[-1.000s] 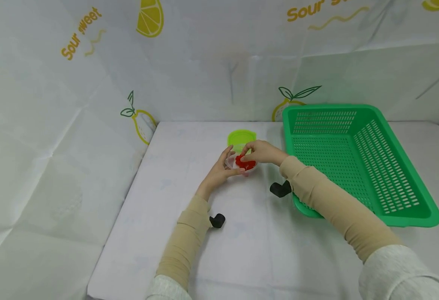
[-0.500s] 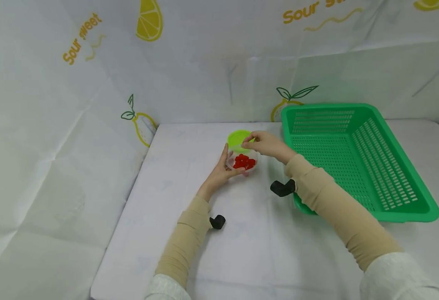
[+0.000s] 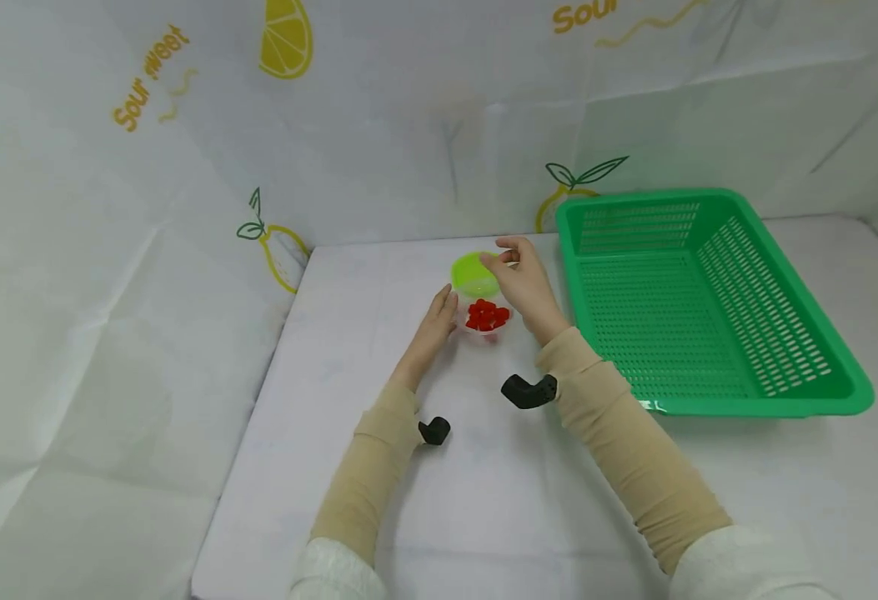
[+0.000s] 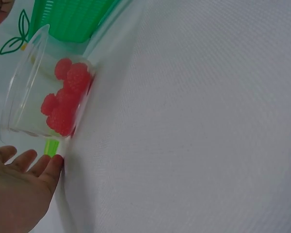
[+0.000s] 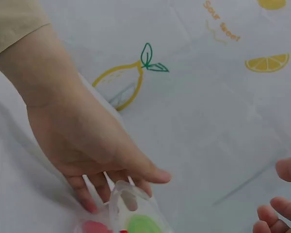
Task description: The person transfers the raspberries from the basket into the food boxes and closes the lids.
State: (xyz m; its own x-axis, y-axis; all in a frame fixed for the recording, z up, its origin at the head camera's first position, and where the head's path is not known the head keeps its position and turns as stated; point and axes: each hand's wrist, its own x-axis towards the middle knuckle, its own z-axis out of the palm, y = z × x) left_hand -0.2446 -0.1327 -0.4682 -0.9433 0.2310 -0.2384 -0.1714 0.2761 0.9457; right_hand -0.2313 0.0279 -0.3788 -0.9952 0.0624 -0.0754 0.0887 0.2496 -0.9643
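A clear plastic container (image 3: 487, 329) with several red raspberries (image 3: 486, 313) in it stands on the table, its sides see-through in the left wrist view. Beside its left wall is my left hand (image 3: 433, 323), fingers mostly straight; whether they touch the wall I cannot tell. Just behind the container lies a lime-green lid (image 3: 472, 275), flat side up or down unclear. My right hand (image 3: 521, 279) is over the lid's right side, fingers bent loosely, thumb apart from them. Nothing shows between them, and the right wrist view has this hand (image 5: 283, 199) at its right edge.
A large green slotted basket (image 3: 649, 321) stands on the right of the white-covered table (image 3: 348, 333). Behind and to the left rises a pale cloth (image 3: 401, 125) with lemon prints. Each wrist carries a black camera mount (image 3: 529, 392).
My right hand has left the raspberries and moved up and back past the container. My left hand held the container's side before; its thumb has come off and its fingers lie straighter.
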